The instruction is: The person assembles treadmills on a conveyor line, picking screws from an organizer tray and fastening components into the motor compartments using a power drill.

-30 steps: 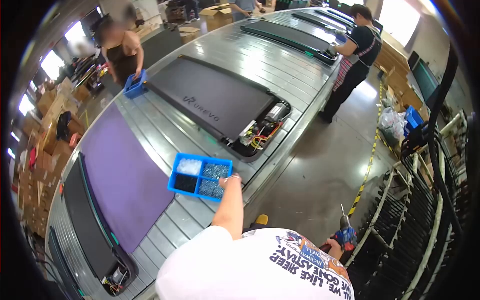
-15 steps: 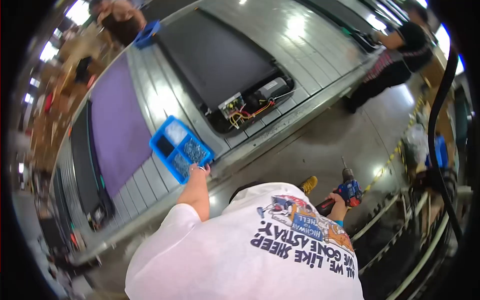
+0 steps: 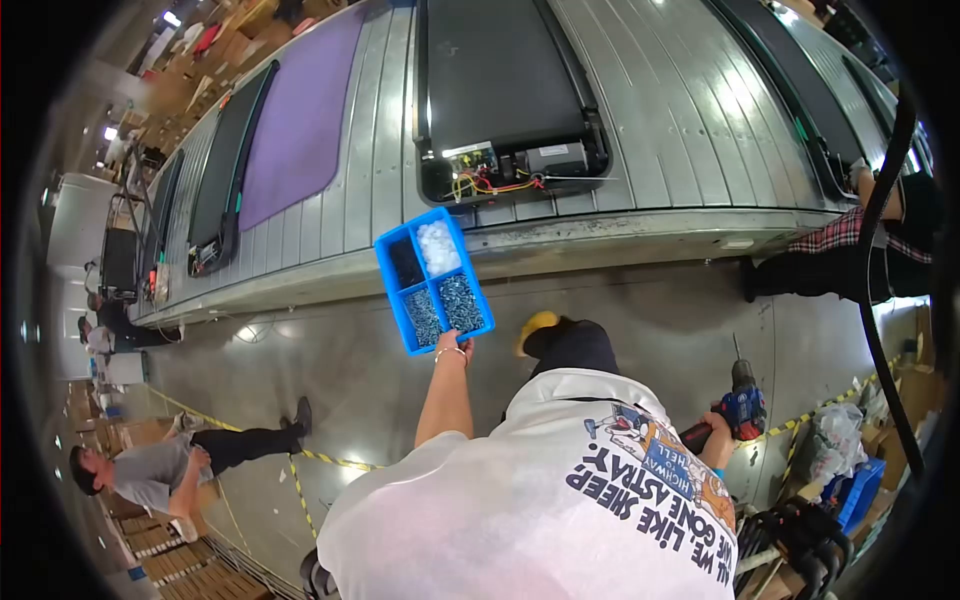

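Note:
My left hand (image 3: 455,347) grips the near edge of a blue divided tray (image 3: 409,333), which it holds out over the floor beside the conveyor. Small screws (image 3: 461,304) fill the two near compartments. White plastic pieces (image 3: 438,248) lie in the far right one, and dark small parts (image 3: 404,262) in the far left one. Low on the right, my right hand (image 3: 716,436) is wrapped around the handle of a blue and black cordless drill (image 3: 743,403), its bit pointing away from me. Beyond the tray, a black treadmill (image 3: 505,75) shows its motor, circuit board and wires uncovered.
The slatted metal conveyor (image 3: 660,130) runs across ahead, carrying a purple mat (image 3: 305,115) and another treadmill (image 3: 228,160). A co-worker (image 3: 845,255) stands at the right; another person (image 3: 170,470) is at lower left. A black cable (image 3: 880,260) hangs at right.
The tray has come off the conveyor edge and is now held over the floor by my left hand. My view has turned left, and the drill remains in my right hand.

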{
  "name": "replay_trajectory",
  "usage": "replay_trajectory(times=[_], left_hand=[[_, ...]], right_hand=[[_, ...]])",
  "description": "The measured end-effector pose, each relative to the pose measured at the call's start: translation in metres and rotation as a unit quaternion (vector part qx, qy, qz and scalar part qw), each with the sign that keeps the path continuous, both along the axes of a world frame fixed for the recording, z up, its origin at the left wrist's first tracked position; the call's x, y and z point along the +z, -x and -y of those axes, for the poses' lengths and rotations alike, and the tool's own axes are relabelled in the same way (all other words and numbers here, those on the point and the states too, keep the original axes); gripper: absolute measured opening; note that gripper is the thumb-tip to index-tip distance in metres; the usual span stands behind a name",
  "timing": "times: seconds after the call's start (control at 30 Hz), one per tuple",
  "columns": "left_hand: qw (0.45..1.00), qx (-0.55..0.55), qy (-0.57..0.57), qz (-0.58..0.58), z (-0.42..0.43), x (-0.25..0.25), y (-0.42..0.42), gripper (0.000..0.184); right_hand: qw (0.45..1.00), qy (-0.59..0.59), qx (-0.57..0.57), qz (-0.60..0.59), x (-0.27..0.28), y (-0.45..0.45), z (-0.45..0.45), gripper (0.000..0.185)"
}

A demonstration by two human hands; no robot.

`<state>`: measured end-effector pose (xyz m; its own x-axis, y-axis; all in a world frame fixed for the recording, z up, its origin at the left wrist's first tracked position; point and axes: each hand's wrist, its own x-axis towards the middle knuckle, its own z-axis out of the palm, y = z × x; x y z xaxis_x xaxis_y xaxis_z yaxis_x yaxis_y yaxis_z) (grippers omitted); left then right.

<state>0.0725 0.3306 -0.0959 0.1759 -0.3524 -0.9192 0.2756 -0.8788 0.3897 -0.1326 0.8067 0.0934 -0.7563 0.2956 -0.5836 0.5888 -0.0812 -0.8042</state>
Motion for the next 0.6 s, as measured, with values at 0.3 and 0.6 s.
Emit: replay_trajectory(times=[0.3,0.6], left_hand=[[0.969,-0.243,0.015,-0.035,-0.13,-0.04,0.097,0.032],[0.917,-0.369,-0.073,-0.132,-0.204,-0.08,0.285,0.042]], right_hand=[[0.991,-0.041,0.089,-0.096,-0.009,0.074,-0.035,0.031],[0.96,-0.178,0.151,-0.152,-0.026,0.121,-0.083,0.044]])
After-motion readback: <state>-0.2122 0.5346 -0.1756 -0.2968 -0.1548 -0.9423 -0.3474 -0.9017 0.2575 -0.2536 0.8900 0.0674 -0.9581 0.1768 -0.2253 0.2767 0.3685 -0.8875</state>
